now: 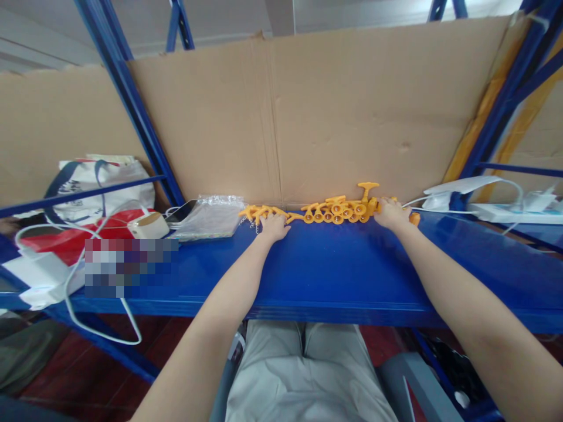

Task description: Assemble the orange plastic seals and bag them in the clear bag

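left hand (275,225): laid palm-down over the yellow pieces at the left part of the row, thumb held out to the side.
right hand (391,214): placed at the right end of the row, well apart from the left hand; under both palms the view is poor, so whether a piece is clamped cannot be told.
yellow pieces (347,211): lined up and partly stacked along the rear of the blue shelf (328,264), round open ends turned toward the person; one t-shaped top (368,186) is raised above the rest.
weight and feel: judged light, stiff and rather slick, likely hard plastic; not easily crushed, though the stacked ones could be rolled or slid out of line.
where to hold: the narrow stems or crossbars are best pinched singly; for the stack, steady pressure is better given from both ends.
thin chains (257,227): hung loosely beside the left hand; judged limp and easily snagged, so best gathered with their pieces.
left side: a clear plastic packet (211,218) is set just beside the row, with a white adapter (148,225) farther out.
right side: a white power strip (519,212) is seen beyond the right hand.
behind: a cardboard panel (343,111) is stood upright.
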`<state>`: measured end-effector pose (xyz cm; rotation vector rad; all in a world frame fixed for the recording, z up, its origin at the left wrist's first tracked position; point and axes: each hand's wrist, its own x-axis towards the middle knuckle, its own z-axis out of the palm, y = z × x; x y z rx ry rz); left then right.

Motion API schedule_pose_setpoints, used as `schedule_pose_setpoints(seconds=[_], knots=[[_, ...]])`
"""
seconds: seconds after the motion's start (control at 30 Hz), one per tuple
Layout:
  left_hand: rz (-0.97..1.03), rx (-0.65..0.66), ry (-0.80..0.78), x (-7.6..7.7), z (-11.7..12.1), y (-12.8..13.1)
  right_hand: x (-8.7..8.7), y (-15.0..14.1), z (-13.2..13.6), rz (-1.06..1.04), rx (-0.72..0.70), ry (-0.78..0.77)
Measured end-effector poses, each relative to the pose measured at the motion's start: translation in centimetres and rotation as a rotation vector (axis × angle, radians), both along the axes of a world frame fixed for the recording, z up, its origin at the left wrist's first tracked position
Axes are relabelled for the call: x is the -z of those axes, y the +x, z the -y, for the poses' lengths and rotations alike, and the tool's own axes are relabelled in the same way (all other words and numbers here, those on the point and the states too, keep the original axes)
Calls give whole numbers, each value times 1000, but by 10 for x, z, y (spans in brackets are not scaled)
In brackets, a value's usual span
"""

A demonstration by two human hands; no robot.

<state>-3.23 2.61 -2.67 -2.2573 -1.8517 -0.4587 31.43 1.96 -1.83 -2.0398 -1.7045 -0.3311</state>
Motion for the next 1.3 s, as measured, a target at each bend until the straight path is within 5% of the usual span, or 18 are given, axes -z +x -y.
schedule_pose_setpoints(seconds=[0.13,0.5,0.87,1.1,1.3], knots=[[-14,7,10,-1,1,2,1,3,1,2,16,-157],[314,-4,164,-25,11,6,6,6,0,7,19,-118],[549,157,397,-19,2,8,-7,6,1,68,82,-59],[668,272,344,-10,-13,7,-12,10,-4,-62,88,-54],[624,154,109,-4,-11,12,-10,16,-8,-103,57,18]])
